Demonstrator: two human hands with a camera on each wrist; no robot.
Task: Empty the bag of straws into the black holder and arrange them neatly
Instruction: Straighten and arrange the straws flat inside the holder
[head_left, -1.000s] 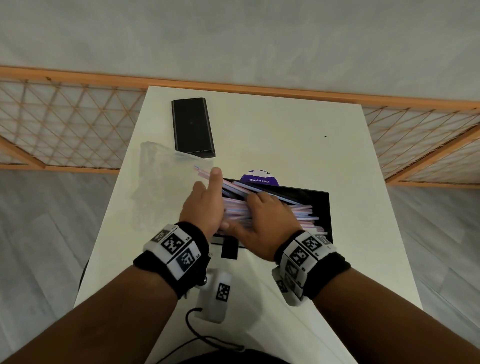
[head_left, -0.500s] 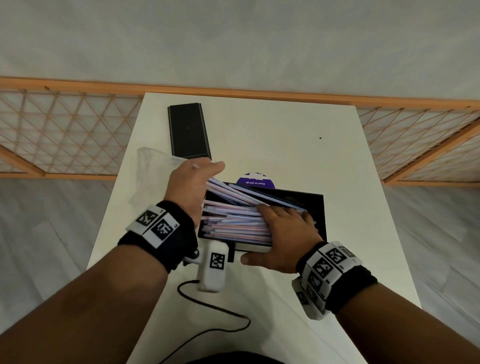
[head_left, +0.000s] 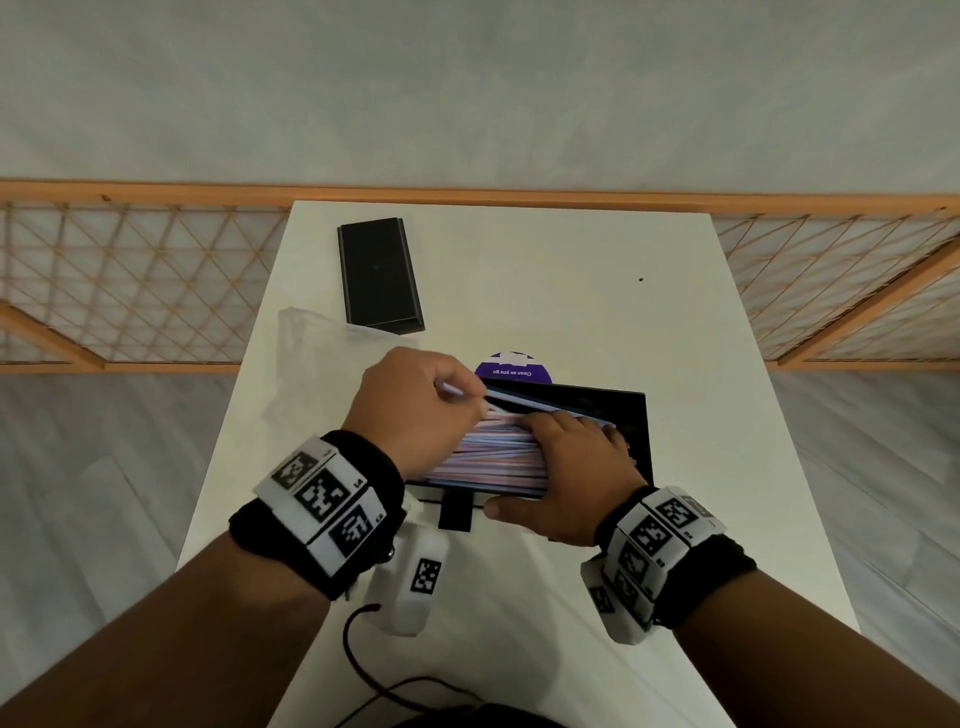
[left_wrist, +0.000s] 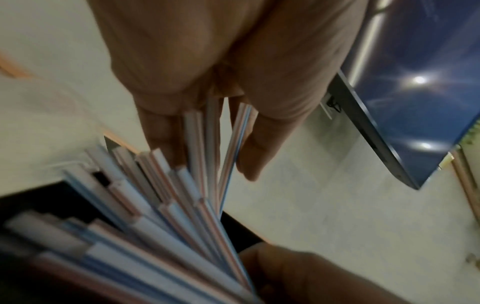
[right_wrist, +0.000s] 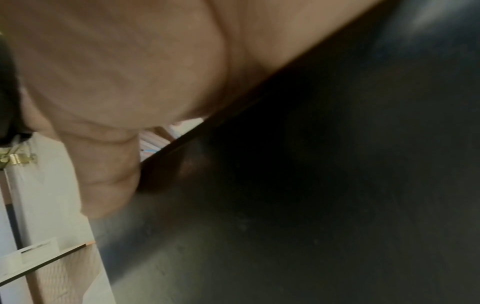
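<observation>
At the far left of the white table (head_left: 571, 291) we see the clear plastic bag (head_left: 306, 353) lying flat and crumpled near the left edge. Just beside it, toward the back, lies a black lid (head_left: 378, 275), flat on the tabletop and apart from everything else.

Moving right, we come to the left hand (head_left: 415, 415). Its fingers are curled around the left ends of a few straws (head_left: 493, 457), pinching them between thumb and fingers; the left wrist view shows three striped straw ends (left_wrist: 215, 144) running up into the palm while the rest of the bundle fans out below. One straw in that grip slants up and across the back of the holder.

The straws lie lengthwise, mostly parallel, inside the black holder (head_left: 631, 415), which sits near the middle of the table. A purple round sticker (head_left: 511, 370) shows just behind the holder's back wall.

Further right, the right hand (head_left: 561, 478) lies over the straws with its fingers stretched flat across the bundle, pressing it down, while the thumb runs along the holder's near wall. The right wrist view is mostly filled by that dark wall (right_wrist: 311, 185), with the thumb (right_wrist: 103, 174) against it.
</observation>
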